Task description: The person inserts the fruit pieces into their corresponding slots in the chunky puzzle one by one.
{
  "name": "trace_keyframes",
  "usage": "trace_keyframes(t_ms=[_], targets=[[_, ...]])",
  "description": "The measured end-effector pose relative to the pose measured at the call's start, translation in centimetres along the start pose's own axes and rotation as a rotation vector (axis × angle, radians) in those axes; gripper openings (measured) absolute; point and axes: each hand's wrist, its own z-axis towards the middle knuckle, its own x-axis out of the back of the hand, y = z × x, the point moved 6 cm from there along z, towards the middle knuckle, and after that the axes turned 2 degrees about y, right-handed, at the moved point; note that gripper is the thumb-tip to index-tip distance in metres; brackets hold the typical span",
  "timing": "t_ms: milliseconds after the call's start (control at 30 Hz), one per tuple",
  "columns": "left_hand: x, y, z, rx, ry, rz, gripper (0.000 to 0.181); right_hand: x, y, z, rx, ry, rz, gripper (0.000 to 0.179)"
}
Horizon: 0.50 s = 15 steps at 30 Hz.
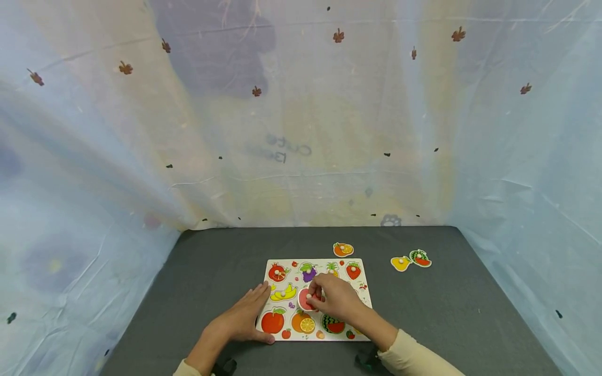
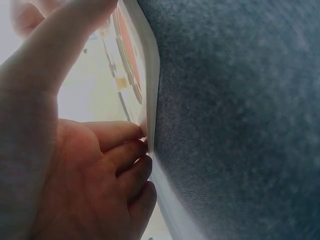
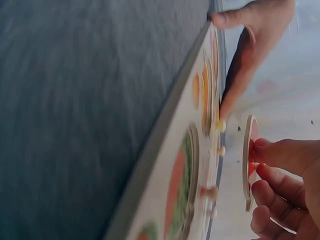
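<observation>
A white fruit puzzle board (image 1: 345, 338) lies on the grey cloth. My right hand (image 1: 337, 298) is above its middle, pinching the knob of a round pinkish-red fruit puzzle piece (image 1: 303, 300) between thumb and fingers. In the right wrist view that piece (image 3: 247, 162) stands off the board surface, tilted on edge to the camera; which fruit it pictures is unclear. At the board's left side, my left hand (image 1: 242, 316) rests with extended fingers and thumb against the edge. The left wrist view shows its fingertips touching the board's rim (image 2: 151, 75).
Beyond the board's far edge lies an orange piece (image 1: 343, 249). Farther right, a pear piece (image 1: 400, 263) and a watermelon piece (image 1: 420, 258) lie touching or nearly so. A patterned curtain (image 1: 301, 198) closes off the back and sides of the grey cloth (image 1: 447, 318).
</observation>
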Motion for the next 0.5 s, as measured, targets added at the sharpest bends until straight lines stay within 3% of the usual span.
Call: trace_keyframes(t_ms=[500], targets=[[-0.1, 0.0, 0.0, -0.016, 0.009, -0.017, 0.128, -3.1, -2.2, 0.9, -0.014, -0.064, 0.015, 0.023]])
